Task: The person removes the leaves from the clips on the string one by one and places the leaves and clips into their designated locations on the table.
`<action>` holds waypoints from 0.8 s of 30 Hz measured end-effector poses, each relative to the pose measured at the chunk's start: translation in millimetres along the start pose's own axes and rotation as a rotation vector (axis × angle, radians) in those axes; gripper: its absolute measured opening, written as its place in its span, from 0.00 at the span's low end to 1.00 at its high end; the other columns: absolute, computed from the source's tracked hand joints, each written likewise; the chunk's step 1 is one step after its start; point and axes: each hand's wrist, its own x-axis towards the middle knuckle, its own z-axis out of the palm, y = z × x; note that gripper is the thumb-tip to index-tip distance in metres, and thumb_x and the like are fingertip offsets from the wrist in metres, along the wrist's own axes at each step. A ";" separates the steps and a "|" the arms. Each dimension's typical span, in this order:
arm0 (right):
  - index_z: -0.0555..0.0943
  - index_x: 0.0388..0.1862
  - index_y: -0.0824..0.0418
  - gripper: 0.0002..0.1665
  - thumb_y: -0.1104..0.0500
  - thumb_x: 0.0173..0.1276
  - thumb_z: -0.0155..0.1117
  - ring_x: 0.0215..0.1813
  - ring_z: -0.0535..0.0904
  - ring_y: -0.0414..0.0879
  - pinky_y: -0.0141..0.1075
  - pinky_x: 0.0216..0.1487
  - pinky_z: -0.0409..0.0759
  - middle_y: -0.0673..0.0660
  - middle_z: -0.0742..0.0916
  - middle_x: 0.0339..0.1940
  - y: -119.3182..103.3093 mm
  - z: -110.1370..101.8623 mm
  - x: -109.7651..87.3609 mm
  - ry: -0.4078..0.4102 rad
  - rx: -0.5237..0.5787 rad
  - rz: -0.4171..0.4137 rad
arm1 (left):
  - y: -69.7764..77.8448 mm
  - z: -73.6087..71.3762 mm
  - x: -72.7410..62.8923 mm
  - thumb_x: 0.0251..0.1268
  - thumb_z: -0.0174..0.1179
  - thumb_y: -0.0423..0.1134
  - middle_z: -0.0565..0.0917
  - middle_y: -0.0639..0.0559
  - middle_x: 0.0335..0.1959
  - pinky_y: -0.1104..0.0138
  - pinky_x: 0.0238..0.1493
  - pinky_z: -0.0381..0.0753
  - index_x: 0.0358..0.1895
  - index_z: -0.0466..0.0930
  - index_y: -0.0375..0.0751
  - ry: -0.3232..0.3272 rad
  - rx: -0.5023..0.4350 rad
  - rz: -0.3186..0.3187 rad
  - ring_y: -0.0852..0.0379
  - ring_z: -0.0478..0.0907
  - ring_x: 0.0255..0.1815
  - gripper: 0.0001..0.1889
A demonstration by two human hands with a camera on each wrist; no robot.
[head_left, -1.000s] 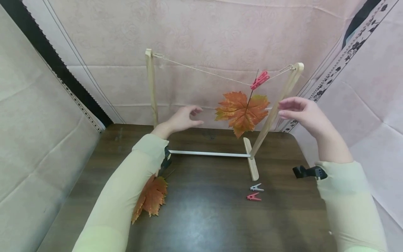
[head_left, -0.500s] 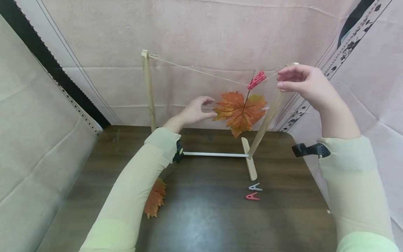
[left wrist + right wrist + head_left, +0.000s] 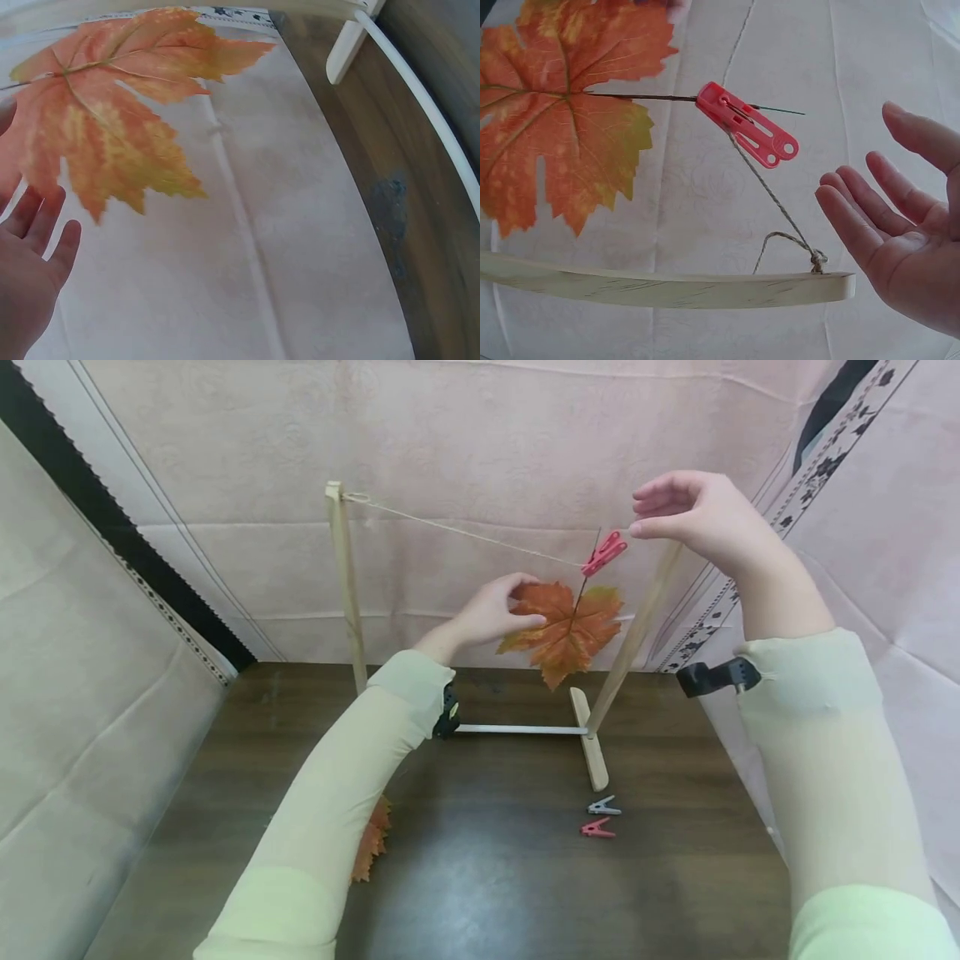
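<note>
An orange maple leaf (image 3: pixel 573 631) hangs by its stem from a string (image 3: pixel 465 533), held by a pink clothespin (image 3: pixel 742 124). At the leaf's left edge is my left hand (image 3: pixel 491 614), thumb and fingers apart; in the left wrist view its fingertips (image 3: pixel 49 202) overlap the leaf's lower edge. My right hand (image 3: pixel 701 514) is raised beside the clothespin's handles, near the string's right end. Seen from the right wrist, that hand (image 3: pixel 907 217) holds nothing, its fingers apart from the clothespin. A second leaf (image 3: pixel 371 843) lies on the table, partly hidden by my left sleeve.
The string runs between two wooden posts, the left post (image 3: pixel 347 585) and the right post (image 3: pixel 633 635). A white rod (image 3: pixel 517 729) joins their base to a wooden foot (image 3: pixel 590 739). On the brown table (image 3: pixel 480 877) lie a grey clothespin (image 3: pixel 603 806) and another pink clothespin (image 3: pixel 597 828).
My left hand has moved right and up to the hanging leaf's edge. My right hand has risen from beside the right post and shifted left toward the clothespin on the string.
</note>
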 end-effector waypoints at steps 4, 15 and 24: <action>0.67 0.67 0.55 0.37 0.48 0.60 0.67 0.61 0.71 0.43 0.50 0.70 0.58 0.55 0.74 0.66 -4.3 -0.5 8.5 -0.053 -0.061 0.001 | 8.2 3.8 6.0 0.58 0.64 0.45 0.76 0.49 0.55 0.65 0.55 0.74 0.62 0.67 0.44 -0.001 -0.004 0.005 0.56 0.73 0.52 0.29; 0.61 0.70 0.62 0.39 0.57 0.63 0.64 0.66 0.67 0.56 0.50 0.70 0.59 0.66 0.70 0.68 -5.1 11.3 18.9 -0.198 -0.134 0.017 | 23.0 13.9 19.9 0.58 0.64 0.44 0.78 0.48 0.51 0.69 0.51 0.75 0.60 0.69 0.42 -0.018 -0.026 -0.024 0.57 0.75 0.49 0.27; 0.63 0.69 0.63 0.35 0.58 0.65 0.61 0.66 0.68 0.57 0.49 0.69 0.61 0.65 0.71 0.67 -7.4 15.6 18.3 -0.197 -0.180 0.034 | 26.0 25.3 19.6 0.59 0.64 0.42 0.80 0.49 0.50 0.70 0.48 0.74 0.57 0.74 0.43 0.007 -0.084 -0.042 0.58 0.76 0.47 0.23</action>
